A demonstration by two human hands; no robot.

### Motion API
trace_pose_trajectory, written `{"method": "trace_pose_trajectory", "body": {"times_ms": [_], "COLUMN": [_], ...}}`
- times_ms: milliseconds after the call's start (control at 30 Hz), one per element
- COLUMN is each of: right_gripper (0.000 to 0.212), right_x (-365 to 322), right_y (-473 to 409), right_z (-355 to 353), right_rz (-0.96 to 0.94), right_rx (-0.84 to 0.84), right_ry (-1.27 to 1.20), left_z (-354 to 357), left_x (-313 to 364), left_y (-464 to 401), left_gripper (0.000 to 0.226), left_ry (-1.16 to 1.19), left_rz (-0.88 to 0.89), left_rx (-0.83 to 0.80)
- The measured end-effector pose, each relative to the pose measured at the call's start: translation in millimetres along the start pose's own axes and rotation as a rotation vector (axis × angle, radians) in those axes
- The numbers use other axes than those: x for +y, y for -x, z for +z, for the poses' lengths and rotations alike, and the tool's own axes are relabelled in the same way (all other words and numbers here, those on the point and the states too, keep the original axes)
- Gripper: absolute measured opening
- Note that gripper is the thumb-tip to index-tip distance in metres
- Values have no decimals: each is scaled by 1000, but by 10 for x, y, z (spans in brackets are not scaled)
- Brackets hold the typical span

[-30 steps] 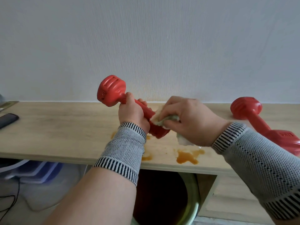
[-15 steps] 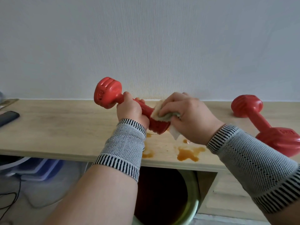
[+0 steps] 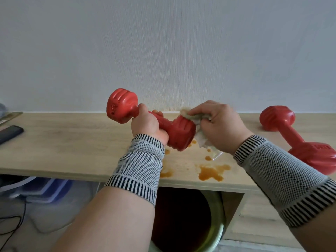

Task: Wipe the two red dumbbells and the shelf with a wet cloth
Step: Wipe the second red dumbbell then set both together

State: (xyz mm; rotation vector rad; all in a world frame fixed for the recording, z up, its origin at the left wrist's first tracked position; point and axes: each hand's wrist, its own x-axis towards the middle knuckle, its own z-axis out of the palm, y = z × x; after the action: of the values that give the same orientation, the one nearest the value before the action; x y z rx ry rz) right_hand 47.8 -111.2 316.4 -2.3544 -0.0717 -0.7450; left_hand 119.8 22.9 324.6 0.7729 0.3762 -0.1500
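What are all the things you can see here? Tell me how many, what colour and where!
dumbbell in hand: one, red, held above the shelf, cloth on its near end
other dumbbell: one, red, lying on the shelf at the right
cloth: one, pale, stained, in the right hand
shelf: one, light wood, against the wall
spills: several, orange-brown, on the shelf near its front edge
dark flat thing: one, black, far left on the shelf
tub: one, green rim, under the shelf
wall: one, white
left hand: grips the dumbbell's bar
right hand: grips the cloth
wrist sleeves: two, grey with black stripes
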Motion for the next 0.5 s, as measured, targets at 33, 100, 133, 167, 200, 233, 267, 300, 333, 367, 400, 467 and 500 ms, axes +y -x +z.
{"method": "trace_pose_trajectory", "body": {"times_ms": [33, 100, 133, 167, 200, 233, 267, 300, 333, 367, 400, 467, 500], "right_gripper": [35, 31, 29, 27, 27, 27, 28, 29, 30, 31, 32, 34, 34], "right_x": [-6, -57, -97, -138, -174, -201, -211, -204, -182, -149, -115, -61, -59], "right_y": [16, 70, 100, 125, 143, 146, 142, 122, 92, 52, 11, -16, -5], "right_z": [15, 48, 59, 69, 76, 76, 66, 58, 48, 31, 10, -14, -11], "right_rz": [8, -51, -112, -183, -249, -297, -313, -295, -240, -161, -78, 21, 17], "right_rx": [13, 52, 62, 58, 47, 37, 33, 39, 54, 65, 65, 57, 54], "right_ry": [-20, -17, -1, 24, 53, 77, 84, 66, 32, -7, -38, -73, -72], "left_z": [2, -8, -20, -33, -46, -54, -60, -59, -54, -46, -39, -23, -18], "left_x": [4, 27, 45, 65, 83, 99, 100, 101, 95, 83, 71, 47, 41], "left_y": [15, 26, 22, 11, -3, -22, -28, -31, -24, -14, 1, 14, 10], "left_gripper": [23, 25, 26, 27, 28, 27, 27, 26, 25, 24, 23, 22, 22], "left_ry": [1, 12, 15, 17, 28, 50, 75, 101, 121, 133, 137, 121, 103], "left_rz": [-8, -26, -40, -54, -68, -79, -91, -97, -99, -95, -88, -71, -61], "left_rx": [6, 35, 55, 70, 77, 75, 67, 52, 34, 18, 6, -8, -12]}}
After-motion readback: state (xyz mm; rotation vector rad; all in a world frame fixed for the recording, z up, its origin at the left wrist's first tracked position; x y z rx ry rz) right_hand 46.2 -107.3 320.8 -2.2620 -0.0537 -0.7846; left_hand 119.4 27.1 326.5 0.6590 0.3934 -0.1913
